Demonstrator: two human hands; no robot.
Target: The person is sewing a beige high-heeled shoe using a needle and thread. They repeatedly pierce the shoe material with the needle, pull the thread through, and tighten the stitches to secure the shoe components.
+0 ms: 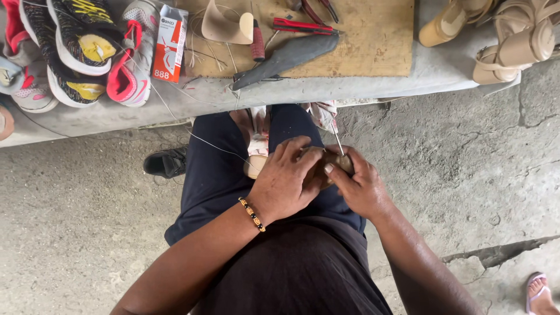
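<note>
Looking down over the lap: the left hand point(286, 181) is curled shut, fingers wrapped over the top of a tan shoe point(256, 165) that rests on the person's knees, just below the desk point(361, 87) edge. Only the shoe's pale toe end shows at the left of the fingers; the rest is hidden under both hands. A beaded bracelet point(252, 214) sits on the left wrist.

The right hand point(356, 184) is closed too, thumb and fingers pinching the round wooden handle of an awl point(340, 149) whose thin metal shaft points up and away from the shoe. The two hands touch each other over the shoe. A fine thread point(216, 146) runs from the shoe area up and left toward the desk.

On the desk: a wooden board point(373, 41) carrying a dark curved sole piece point(289, 58), red-handled pliers point(303, 25) and a tan leather scrap point(224, 26). Left of the board stands a small red and white carton point(169, 44), then a heap of sneakers point(81, 49) in black, yellow, pink and grey. At the far right lie tan strappy sandals point(513, 38).

On the concrete floor point(466, 163), a black shoe point(166, 162) sits beside the person's left leg. Another person's foot in a pale sandal point(539, 294) shows at the lower right corner.
</note>
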